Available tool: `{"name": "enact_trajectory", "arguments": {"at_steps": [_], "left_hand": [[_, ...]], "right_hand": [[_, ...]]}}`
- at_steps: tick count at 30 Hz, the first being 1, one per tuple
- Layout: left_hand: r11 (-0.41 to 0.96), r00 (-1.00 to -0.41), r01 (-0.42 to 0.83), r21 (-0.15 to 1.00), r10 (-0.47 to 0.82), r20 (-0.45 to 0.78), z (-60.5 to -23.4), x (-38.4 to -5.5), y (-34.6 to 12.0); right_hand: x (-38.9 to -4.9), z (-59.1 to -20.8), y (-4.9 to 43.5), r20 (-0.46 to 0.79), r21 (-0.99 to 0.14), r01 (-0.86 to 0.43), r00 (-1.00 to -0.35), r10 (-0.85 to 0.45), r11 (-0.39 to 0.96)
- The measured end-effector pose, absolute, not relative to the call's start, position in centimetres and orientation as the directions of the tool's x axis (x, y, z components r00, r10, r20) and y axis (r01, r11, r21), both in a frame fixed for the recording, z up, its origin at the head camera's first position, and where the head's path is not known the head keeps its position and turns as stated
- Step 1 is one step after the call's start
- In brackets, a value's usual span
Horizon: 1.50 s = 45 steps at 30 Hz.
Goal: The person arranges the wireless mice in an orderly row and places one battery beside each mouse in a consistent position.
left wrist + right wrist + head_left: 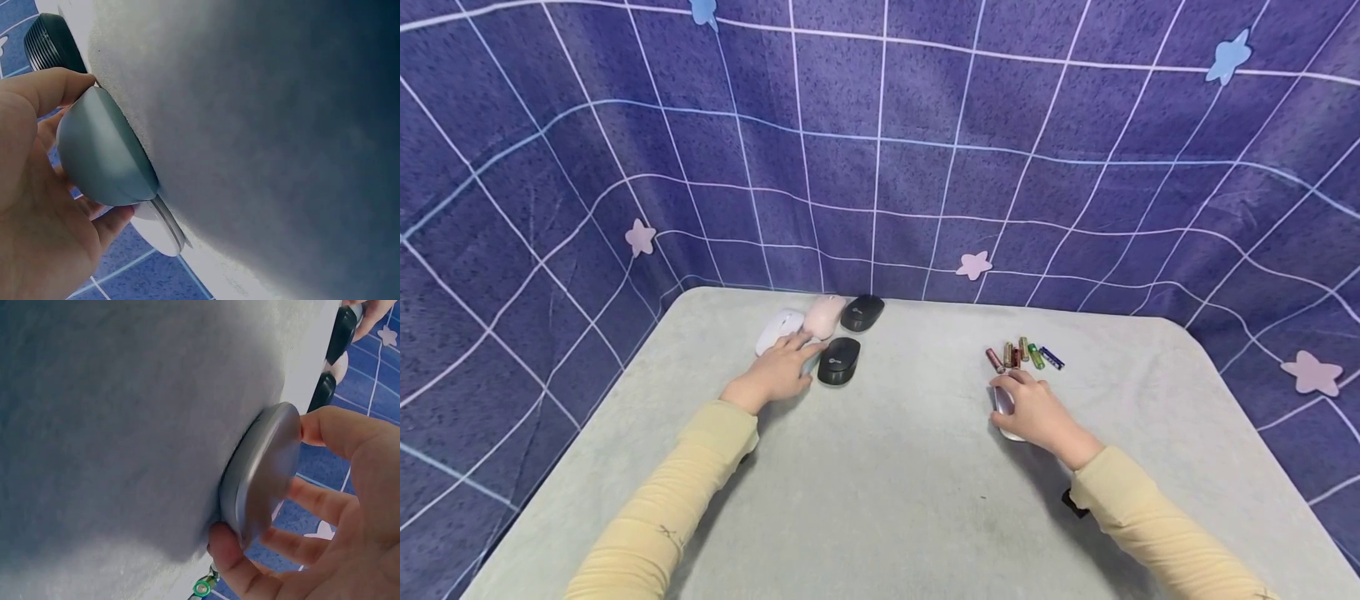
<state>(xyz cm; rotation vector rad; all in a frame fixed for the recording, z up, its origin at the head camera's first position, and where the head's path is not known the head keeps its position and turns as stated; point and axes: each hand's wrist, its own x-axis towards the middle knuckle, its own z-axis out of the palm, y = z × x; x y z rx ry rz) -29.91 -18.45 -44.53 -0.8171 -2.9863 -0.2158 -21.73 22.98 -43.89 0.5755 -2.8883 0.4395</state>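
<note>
My left hand (pixel 778 369) holds a pale blue-green computer mouse (pixel 103 150), its thumb at one side and a finger at the other. Most of that mouse is hidden by the hand in the head view. Around it on the table are a white mouse (pixel 777 329), a pink mouse (pixel 824 316) and two black mice (pixel 838 362). Over on the right, my right hand (pixel 1036 410) grips a silver-grey mouse (pixel 265 475) by its sides, thumb and fingers curled about it. The silver-grey mouse rests on the table or very close to it.
Just beyond my right hand lie several small batteries in a cluster, among them a green one (pixel 1036 357) and a blue one (pixel 1052 358). The pale table (pixel 895 483) ends at a dark blue curtain (pixel 917 175) with grid lines and stars.
</note>
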Motion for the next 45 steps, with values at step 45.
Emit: {"name": "enact_trajectory", "arguments": {"at_steps": [45], "left_hand": [[0.823, -0.833, 0.552, 0.134, 0.552, 0.046, -42.7, -30.4, -12.7]], "right_hand": [[-21.8, -44.6, 24.1, 0.205, -0.254, -0.470, -0.880, -0.428, 0.845]]}}
